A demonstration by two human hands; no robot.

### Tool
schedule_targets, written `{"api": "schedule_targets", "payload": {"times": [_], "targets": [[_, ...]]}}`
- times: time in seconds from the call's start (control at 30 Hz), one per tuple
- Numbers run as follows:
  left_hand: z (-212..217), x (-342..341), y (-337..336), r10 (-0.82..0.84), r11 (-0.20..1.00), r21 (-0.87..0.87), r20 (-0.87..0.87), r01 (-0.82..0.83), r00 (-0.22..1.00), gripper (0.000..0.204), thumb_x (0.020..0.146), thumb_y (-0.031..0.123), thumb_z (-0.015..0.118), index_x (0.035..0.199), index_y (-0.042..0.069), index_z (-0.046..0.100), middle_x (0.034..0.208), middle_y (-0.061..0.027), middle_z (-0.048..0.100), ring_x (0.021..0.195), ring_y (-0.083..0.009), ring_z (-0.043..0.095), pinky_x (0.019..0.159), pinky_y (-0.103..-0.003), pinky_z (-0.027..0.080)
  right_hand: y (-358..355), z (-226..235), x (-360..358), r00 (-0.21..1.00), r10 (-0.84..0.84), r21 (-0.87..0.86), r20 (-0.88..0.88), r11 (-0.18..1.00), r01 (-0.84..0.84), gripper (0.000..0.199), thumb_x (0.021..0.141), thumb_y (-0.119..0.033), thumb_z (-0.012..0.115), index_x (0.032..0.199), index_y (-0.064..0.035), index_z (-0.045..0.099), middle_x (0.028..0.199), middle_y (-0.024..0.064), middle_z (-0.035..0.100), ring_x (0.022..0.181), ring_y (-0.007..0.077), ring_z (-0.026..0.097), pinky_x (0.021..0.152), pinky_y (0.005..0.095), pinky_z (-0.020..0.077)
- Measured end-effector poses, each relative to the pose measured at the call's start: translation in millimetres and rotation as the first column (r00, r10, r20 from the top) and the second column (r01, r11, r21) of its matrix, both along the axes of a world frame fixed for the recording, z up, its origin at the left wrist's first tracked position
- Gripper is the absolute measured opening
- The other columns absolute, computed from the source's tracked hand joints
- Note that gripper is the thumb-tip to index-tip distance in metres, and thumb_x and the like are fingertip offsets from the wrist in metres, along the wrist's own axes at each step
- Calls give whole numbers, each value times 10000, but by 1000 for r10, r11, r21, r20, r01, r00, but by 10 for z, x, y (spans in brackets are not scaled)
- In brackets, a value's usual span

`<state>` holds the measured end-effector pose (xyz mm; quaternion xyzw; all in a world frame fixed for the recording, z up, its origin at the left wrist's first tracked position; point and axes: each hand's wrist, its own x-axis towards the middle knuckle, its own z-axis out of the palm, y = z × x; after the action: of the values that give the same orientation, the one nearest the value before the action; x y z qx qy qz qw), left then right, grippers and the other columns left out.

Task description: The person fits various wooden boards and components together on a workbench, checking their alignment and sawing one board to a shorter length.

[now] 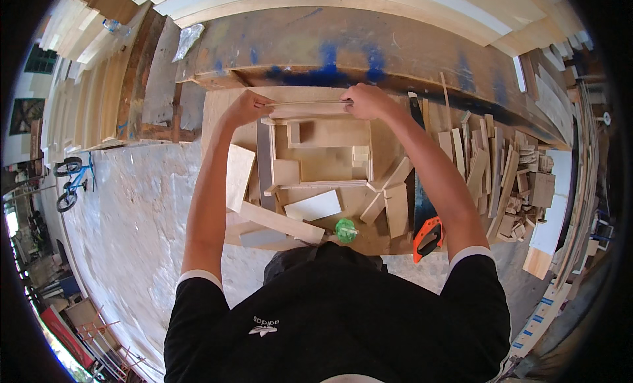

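At the far side of the work board, my left hand point(249, 108) and my right hand point(368, 101) pinch opposite ends of a thin, light strip point(306, 103). The strip is stretched level between them; whether it is wood or something else I cannot tell. Just nearer than the strip lies an open rectangular wooden frame point(370, 149) with small blocks and panels inside. A flat wooden piece point(330, 133) spans its far part, and a square block point(286, 171) sits in its near left corner. The fingertips of both hands are partly hidden.
A handsaw point(428, 239) with an orange handle lies by my right forearm. Near me stands a green container point(345, 230) among loose boards point(283, 221). Wood offcuts point(517, 185) pile up at the right. A blue-stained bench point(395, 43) runs along the far side.
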<state>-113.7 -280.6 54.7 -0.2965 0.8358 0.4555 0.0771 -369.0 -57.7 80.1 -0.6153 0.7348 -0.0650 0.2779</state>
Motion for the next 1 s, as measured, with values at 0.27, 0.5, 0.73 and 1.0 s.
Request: {"api": "schedule_targets", "payload": {"times": [0.27, 0.5, 0.73, 1.0], "targets": [[109, -32, -5, -42, 999, 11, 86, 42, 995, 329, 785, 216, 735, 1080, 75, 696, 854, -98, 720, 736, -84, 600, 694, -277, 476, -39, -211, -383, 879, -234, 238, 415, 960, 144, 559, 939, -522, 432, 1136, -49, 655, 1057, 163, 667, 956, 240, 622, 805, 355, 500], [50, -41, -75, -57, 998, 11, 117, 56, 991, 335, 781, 234, 752, 1083, 100, 697, 866, -90, 722, 735, -82, 589, 702, -275, 468, 104, -329, -543, 796, -441, 438, 415, 863, 250, 761, 928, -640, 321, 1174, 19, 611, 1139, 144, 633, 984, 211, 596, 849, 319, 490], [-8, -20, -70, -53, 998, 39, 73, 50, 996, 331, 783, 226, 751, 1082, 94, 698, 862, -93, 720, 723, -91, 582, 690, -277, 465, 291, -382, -600, 742, -465, 379, 482, 875, 302, 775, 909, -664, 350, 1225, 7, 575, 1149, 129, 624, 995, 186, 583, 838, 317, 482], [55, -32, 27, -12, 1000, 18, 98, 11, 995, 291, 809, 181, 724, 1092, 115, 695, 863, -85, 722, 720, -88, 580, 693, -273, 466, 444, -419, -567, 585, -555, 400, 591, 832, 386, 750, 928, -629, 349, 1215, 32, 558, 1063, 159, 626, 977, 227, 589, 831, 350, 502]]}}
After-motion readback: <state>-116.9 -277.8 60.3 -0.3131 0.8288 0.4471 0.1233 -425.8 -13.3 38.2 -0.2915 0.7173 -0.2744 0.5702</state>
